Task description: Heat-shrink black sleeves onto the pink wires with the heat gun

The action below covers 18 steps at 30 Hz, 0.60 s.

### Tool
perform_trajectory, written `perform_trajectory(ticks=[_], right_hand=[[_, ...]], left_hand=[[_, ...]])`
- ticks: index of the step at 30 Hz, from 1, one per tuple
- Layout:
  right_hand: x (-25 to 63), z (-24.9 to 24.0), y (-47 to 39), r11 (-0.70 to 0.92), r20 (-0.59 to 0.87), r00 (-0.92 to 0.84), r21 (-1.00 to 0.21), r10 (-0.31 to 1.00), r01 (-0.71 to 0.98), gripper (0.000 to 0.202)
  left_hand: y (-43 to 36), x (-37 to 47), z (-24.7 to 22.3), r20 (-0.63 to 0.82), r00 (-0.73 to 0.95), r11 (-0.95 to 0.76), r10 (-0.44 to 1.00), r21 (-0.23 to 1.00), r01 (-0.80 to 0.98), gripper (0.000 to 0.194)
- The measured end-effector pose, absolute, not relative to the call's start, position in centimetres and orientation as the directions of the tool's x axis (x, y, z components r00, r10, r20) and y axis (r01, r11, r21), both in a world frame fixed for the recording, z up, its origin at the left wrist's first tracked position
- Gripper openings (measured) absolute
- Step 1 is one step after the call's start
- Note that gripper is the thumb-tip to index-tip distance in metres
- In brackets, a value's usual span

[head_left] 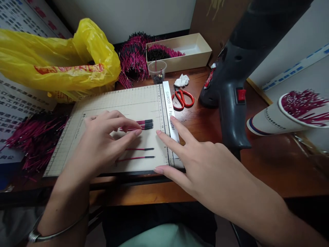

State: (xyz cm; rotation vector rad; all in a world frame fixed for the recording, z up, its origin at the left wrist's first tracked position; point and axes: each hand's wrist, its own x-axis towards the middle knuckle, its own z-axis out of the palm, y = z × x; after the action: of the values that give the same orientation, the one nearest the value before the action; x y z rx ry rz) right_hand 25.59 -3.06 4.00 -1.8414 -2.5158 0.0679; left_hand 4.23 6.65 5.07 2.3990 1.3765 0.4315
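Note:
On a cream paper cutter board [144,103] lies a small row of red wires with black sleeved ends [147,124], side by side. Nearer the front edge are two separate wires [149,149], set apart from each other. My left hand [108,137] is over the left part of the row, thumb and index finger bent close together at the wires; whatever lies between the fingertips is hidden. My right hand [197,161] hovers at the board's right side, fingers spread, holding nothing. Its fingertips are near the ruler strip.
Red-handled scissors [183,99], white tissue [181,80] and a plastic cup [157,72] stand behind. A heat gun [231,85] and a paper cup of wires [277,115] are right. A yellow bag [77,65], a long box [190,51] and wire piles [41,137] surround the board.

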Motion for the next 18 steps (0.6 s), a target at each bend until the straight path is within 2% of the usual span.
perform_trajectory(ticks=[3, 6, 11, 18], right_hand=[[25.4, 4.4, -2.6, 0.292, -0.086, -0.294, -0.04, 0.952, 0.956, 0.068], [25.3, 4.5, -2.5, 0.28, -0.113, -0.282, -0.027, 0.953, 0.96, 0.066], [25.4, 4.2, -2.7, 0.263, -0.172, -0.265, -0.034, 0.949, 0.964, 0.068], [25.5, 3.7, -2.8, 0.298, -0.105, -0.297, -0.011, 0.949, 0.955, 0.064]], left_hand=[[7.1, 5.0, 5.0, 0.121, 0.485, -0.498, 0.866, 0.29, 0.817, 0.028], [7.2, 5.5, 4.6, 0.111, 0.486, -0.498, 0.867, 0.249, 0.831, 0.029], [7.1, 5.6, 4.1, 0.104, 0.496, -0.504, 0.862, 0.28, 0.817, 0.032], [6.7, 4.7, 4.4, 0.04, 0.56, -0.532, 0.827, 0.373, 0.76, 0.029]])
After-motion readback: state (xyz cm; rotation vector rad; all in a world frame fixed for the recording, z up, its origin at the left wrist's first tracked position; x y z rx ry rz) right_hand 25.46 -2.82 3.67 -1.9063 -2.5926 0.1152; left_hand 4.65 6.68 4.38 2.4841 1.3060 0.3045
